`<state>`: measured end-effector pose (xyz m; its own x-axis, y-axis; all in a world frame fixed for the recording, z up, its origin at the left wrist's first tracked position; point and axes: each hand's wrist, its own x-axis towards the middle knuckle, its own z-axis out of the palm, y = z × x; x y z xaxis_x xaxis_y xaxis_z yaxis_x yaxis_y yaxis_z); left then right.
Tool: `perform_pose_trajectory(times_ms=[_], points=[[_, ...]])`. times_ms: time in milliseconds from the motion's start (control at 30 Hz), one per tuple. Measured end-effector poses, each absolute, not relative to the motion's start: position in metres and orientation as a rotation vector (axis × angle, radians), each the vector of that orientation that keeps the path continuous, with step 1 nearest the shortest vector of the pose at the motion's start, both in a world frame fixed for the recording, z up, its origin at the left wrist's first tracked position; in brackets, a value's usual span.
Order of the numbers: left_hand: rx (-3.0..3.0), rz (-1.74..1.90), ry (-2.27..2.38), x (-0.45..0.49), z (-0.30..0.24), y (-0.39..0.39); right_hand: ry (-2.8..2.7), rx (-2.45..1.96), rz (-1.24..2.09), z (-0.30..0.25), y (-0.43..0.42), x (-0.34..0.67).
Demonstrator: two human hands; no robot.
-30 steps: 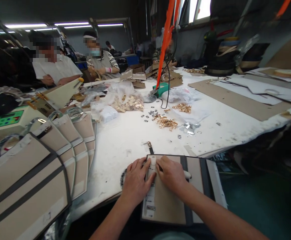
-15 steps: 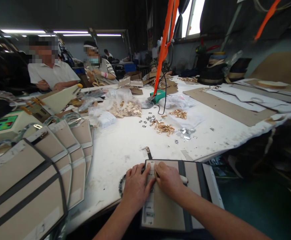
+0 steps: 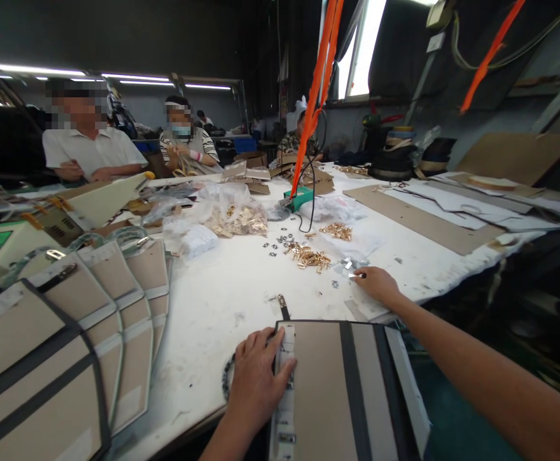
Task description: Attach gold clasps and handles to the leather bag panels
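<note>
My left hand [image 3: 259,371] lies with fingers apart on the left edge of a beige bag panel [image 3: 318,384] with dark bands. It rests by a pale strip [image 3: 287,400] carrying small metal fittings. A patterned cord handle [image 3: 227,378] shows beside that hand, and a dark strap with a metal clasp [image 3: 284,307] sticks out beyond the panel's far edge. Farther off to the right, my right hand [image 3: 378,283] reaches over the table. Its fingertips pinch at a small silver plate [image 3: 352,276] beside a little pile of silver plates [image 3: 348,264].
Gold fittings [image 3: 311,257] lie heaped mid-table, near plastic bags [image 3: 236,214] and a green box [image 3: 302,200] below an orange strip. Stacked bag panels [image 3: 131,307] stand left beside a machine [image 3: 11,246]. Cardboard [image 3: 424,221] covers the right. Co-workers [image 3: 92,147] sit across.
My right hand has left the bag panel and moved forward and right to the silver plates. The pale rod-like piece under it no longer shows. My left hand stays on the panel.
</note>
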<state>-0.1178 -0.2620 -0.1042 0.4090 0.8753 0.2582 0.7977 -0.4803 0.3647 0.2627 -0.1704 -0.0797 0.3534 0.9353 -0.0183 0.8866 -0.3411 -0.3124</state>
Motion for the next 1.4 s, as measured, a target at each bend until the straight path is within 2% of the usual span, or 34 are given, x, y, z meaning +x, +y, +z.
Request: perform_pose_trajectory(times_ms=[367, 600, 700, 833, 900, 1133, 1400], points=[[2.435, 0.574, 1.502, -0.113, -0.101, -0.264, -1.585, -2.471, 0.203, -0.102, -0.157, 0.286], [2.361, 0.586, 1.51, -0.112, -0.097, -0.267, -1.57, -2.414, 0.114, -0.084, -0.167, 0.288], [2.326, 0.613, 1.51, -0.112, -0.098, -0.267, -1.648, -2.18, 0.319, -0.059, -0.184, 0.255], [2.299, 0.636, 1.516, -0.112, -0.099, -0.267, -1.814, -1.826, 0.977, -0.035, -0.216, 0.167], [2.283, 0.639, 1.516, -0.113, -0.099, -0.267, -1.871, -1.711, 1.165, -0.036, -0.227, 0.125], [2.257, 0.704, 1.49, -0.115, -0.1, -0.269, -2.022, -1.666, 1.045, -0.058, -0.227, 0.083], [2.247, 0.719, 1.485, -0.116, -0.103, -0.269, -1.99, -1.691, 1.245, -0.059, -0.223, 0.089]])
